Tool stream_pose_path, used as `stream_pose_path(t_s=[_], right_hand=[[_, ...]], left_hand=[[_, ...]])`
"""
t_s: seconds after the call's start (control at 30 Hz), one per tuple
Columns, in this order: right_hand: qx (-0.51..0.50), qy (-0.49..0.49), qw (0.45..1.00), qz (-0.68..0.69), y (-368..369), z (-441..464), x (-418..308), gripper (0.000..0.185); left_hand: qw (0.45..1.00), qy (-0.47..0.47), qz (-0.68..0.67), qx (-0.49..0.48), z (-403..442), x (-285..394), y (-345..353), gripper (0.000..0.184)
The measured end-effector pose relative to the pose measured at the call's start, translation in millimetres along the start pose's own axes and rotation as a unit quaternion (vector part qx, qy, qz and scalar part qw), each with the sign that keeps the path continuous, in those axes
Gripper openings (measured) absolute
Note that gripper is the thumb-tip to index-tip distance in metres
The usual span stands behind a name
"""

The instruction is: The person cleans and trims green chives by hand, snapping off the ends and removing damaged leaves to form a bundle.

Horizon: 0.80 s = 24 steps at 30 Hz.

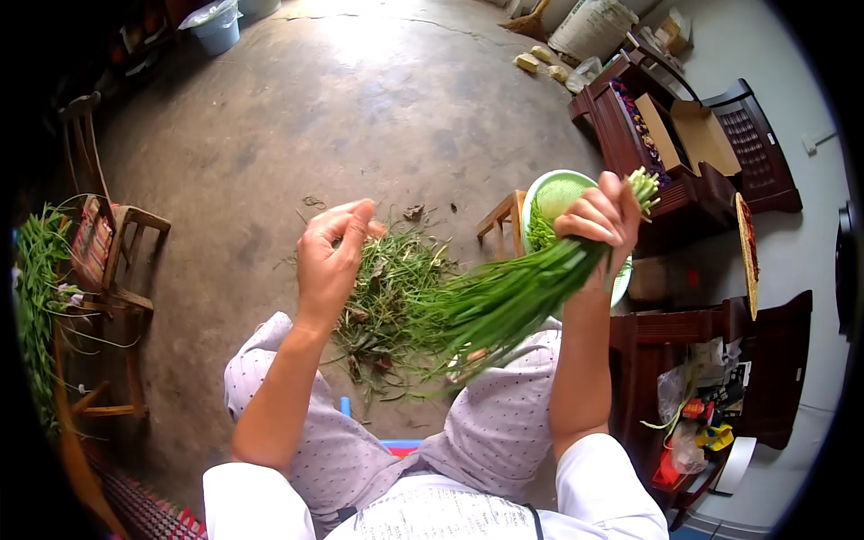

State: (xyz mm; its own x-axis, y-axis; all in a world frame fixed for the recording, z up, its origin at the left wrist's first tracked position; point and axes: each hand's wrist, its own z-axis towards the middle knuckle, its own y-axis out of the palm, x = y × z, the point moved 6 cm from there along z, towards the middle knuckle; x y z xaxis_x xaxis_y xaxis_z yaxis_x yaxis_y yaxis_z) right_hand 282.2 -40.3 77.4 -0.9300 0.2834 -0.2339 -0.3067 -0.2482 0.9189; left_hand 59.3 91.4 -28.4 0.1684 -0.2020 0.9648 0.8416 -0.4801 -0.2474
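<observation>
My right hand (596, 220) is wrapped around a bunch of chives (531, 281) near its pale cut ends. The long green leaves fan out to the left, over my knee and the floor. Away from the bunch, my left hand (331, 252) is raised with thumb and fingers drawn together; whatever may be between them is too small to make out. Below and between the hands lies a loose pile of grass-like trimmings and withered leaves (389, 301) on the floor. Behind my right hand, a green and white basin (551, 184) holds more greens, partly hidden by the hand and the bunch.
A wooden stool (500, 220) stands by the basin. At the left, a wooden chair (135, 220) is beside a heap of long greens (40, 306). Dark wooden furniture (693, 193) with an open cardboard box (697, 135) lines the right. A blue bucket (216, 34) is at the far left.
</observation>
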Motion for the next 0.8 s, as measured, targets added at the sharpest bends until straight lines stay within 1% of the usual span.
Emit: stream_pose_path(t_s=[0.03, 0.07, 0.1, 0.17, 0.23, 0.3, 0.33, 0.37, 0.43, 0.47, 0.5, 0.53, 0.57, 0.6, 0.63, 0.67, 0.7, 0.73, 0.77, 0.8], right_hand=[[0.04, 0.007, 0.998, -0.047, -5, 0, 4, 0.03], [0.121, 0.0, 0.986, -0.117, -15, -1, 9, 0.027], [0.188, -0.012, 0.97, -0.152, -28, -4, 14, 0.023], [0.296, 0.007, 0.936, -0.19, -48, -8, 30, 0.023], [0.307, 0.027, 0.932, -0.189, -58, -10, 46, 0.023], [0.334, 0.05, 0.912, -0.232, -61, -12, 60, 0.022], [0.325, 0.047, 0.908, -0.26, -63, -11, 64, 0.021], [0.325, 0.046, 0.909, -0.259, -62, -11, 67, 0.021], [0.343, 0.055, 0.885, -0.309, -59, -13, 69, 0.02], [0.333, 0.058, 0.887, -0.315, -55, -13, 70, 0.021], [0.333, 0.055, 0.887, -0.314, -54, -12, 69, 0.021], [0.339, 0.05, 0.871, -0.352, -53, -13, 67, 0.02], [0.345, 0.046, 0.853, -0.388, -52, -14, 64, 0.02], [0.338, 0.048, 0.841, -0.419, -50, -15, 62, 0.022], [0.339, 0.046, 0.842, -0.418, -48, -15, 62, 0.022], [0.331, 0.064, 0.861, -0.381, -45, -14, 66, 0.024], [0.321, 0.082, 0.878, -0.345, -43, -13, 69, 0.026], [0.302, 0.102, 0.886, -0.336, -42, -13, 71, 0.03], [0.302, 0.1, 0.887, -0.336, -43, -14, 71, 0.03], [0.266, 0.116, 0.912, -0.289, -43, -12, 75, 0.03]], left_hand=[[1.0, 0.0, 0.004, -0.001, -1, 6, 0, 0.029], [0.996, 0.025, -0.075, -0.036, -3, 18, 9, 0.033], [0.984, 0.05, -0.153, -0.071, -5, 29, 17, 0.037], [0.955, 0.034, -0.238, -0.174, -14, 43, 37, 0.048], [0.932, 0.073, -0.243, -0.257, -22, 38, 60, 0.074], [0.922, 0.05, -0.243, -0.298, -34, 36, 82, 0.095], [0.925, 0.015, -0.217, -0.312, -37, 41, 85, 0.104], [0.933, 0.012, -0.186, -0.309, -40, 37, 90, 0.096], [0.932, 0.019, -0.178, -0.314, -39, 32, 99, 0.076], [0.932, 0.019, -0.177, -0.316, -40, 32, 99, 0.076], [0.905, -0.036, -0.258, -0.336, -43, 31, 102, 0.056], [0.868, -0.093, -0.336, -0.353, -46, 30, 105, 0.036], [0.868, -0.093, -0.335, -0.356, -46, 33, 103, 0.036], [0.836, -0.156, -0.362, -0.381, -51, 32, 104, 0.027], [0.799, -0.219, -0.388, -0.404, -56, 30, 105, 0.019], [0.789, -0.239, -0.389, -0.412, -58, 28, 106, 0.017], [0.789, -0.238, -0.388, -0.413, -58, 28, 104, 0.017], [0.761, -0.257, -0.419, -0.423, -60, 29, 103, 0.018], [0.732, -0.275, -0.449, -0.433, -62, 32, 103, 0.019], [0.727, -0.272, -0.456, -0.435, -62, 36, 103, 0.021]])
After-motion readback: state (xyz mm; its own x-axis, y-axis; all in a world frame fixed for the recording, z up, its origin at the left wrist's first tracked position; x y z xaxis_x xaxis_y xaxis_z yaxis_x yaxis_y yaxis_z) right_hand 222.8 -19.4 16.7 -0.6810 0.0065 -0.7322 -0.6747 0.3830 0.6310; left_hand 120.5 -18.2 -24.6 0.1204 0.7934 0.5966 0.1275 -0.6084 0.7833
